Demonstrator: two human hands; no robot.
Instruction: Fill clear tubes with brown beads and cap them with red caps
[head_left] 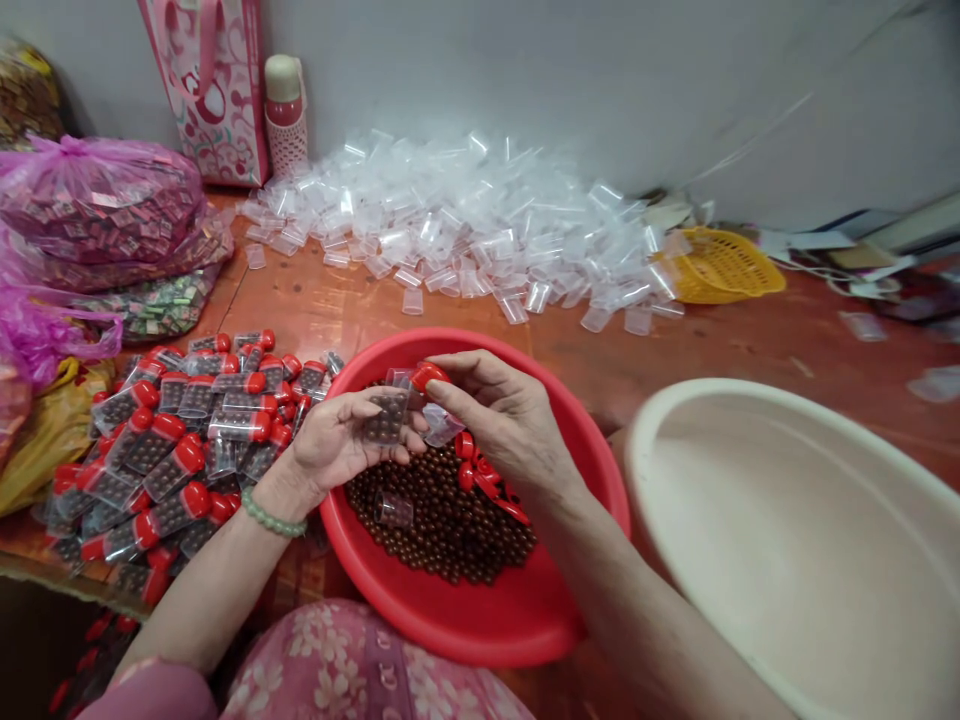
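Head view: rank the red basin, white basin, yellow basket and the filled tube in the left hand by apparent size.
1. Red basin and white basin: unsure; the white one is cut off by the frame.
2. Yellow basket.
3. Filled tube in the left hand.

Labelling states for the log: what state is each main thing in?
Left grip: holding filled tube
Right grip: pinching red cap
Red basin: upright, part full of brown balls
Filled tube: brown balls inside, capping unclear
Piled tubes: filled, capped
Clear tubes: loose, heaped
Bottle: upright, lid on
Magenta bag: filled, gathered at top
Tote bag: standing
Cream basin: mouth up
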